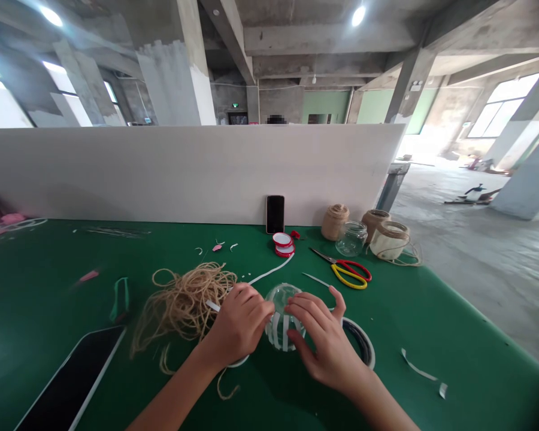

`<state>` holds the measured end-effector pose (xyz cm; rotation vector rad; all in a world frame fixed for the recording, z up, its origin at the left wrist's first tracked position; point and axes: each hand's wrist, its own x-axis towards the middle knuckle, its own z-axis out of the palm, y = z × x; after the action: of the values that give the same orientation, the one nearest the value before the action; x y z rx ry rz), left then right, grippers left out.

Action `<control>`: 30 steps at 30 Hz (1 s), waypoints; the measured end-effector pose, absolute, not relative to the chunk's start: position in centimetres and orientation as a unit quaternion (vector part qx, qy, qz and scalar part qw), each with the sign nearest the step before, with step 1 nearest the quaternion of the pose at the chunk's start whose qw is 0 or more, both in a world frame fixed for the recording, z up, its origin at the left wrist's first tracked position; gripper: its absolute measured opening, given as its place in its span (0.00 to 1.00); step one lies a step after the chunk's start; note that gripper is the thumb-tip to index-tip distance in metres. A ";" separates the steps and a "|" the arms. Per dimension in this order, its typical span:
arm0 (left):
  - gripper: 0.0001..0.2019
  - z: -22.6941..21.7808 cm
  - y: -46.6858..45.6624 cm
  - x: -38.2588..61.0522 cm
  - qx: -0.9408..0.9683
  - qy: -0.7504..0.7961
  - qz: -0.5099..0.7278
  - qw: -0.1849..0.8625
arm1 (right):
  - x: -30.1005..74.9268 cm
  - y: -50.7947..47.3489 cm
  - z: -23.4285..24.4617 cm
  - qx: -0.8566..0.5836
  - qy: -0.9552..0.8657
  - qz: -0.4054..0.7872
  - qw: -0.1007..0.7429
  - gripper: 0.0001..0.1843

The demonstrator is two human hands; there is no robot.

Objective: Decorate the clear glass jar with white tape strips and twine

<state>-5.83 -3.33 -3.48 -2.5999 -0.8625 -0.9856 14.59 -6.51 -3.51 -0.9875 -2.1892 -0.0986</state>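
A clear glass jar (285, 342) with several white tape strips down its side is between my two hands. My left hand (242, 317) is closed, its bunched fingertips against the jar's left side; whatever they pinch is hidden. A white strip end (212, 306) sticks out behind that hand. My right hand (321, 332) grips the jar from the right, thumb on the near side, fingers over the top and little finger raised. Partly under the right wrist lies a black-and-white ring-shaped roll (367, 347). Beyond the jar, a white strip (272, 274) runs toward red-rimmed tape rolls (284, 245).
Tangled jute twine (193, 299) lies left of my hands, near a tablet (74, 380). Scissors (348, 272) with red and yellow handles lie beyond my right hand. Twine-wrapped jars (335, 222) and a bare jar (351, 239) stand back right. A phone (275, 214) leans on the white partition (184, 173).
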 end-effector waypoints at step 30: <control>0.15 -6.2 27.8 -0.4 -0.571 -0.625 -0.432 -0.311 | 14.0 -5.1 -5.5 -0.354 -0.780 -0.230 0.462 0.10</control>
<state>-0.44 27.81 -6.19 -2.2661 -2.4829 -1.7157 13.97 -5.15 -5.55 -0.8714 -1.9189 -0.5652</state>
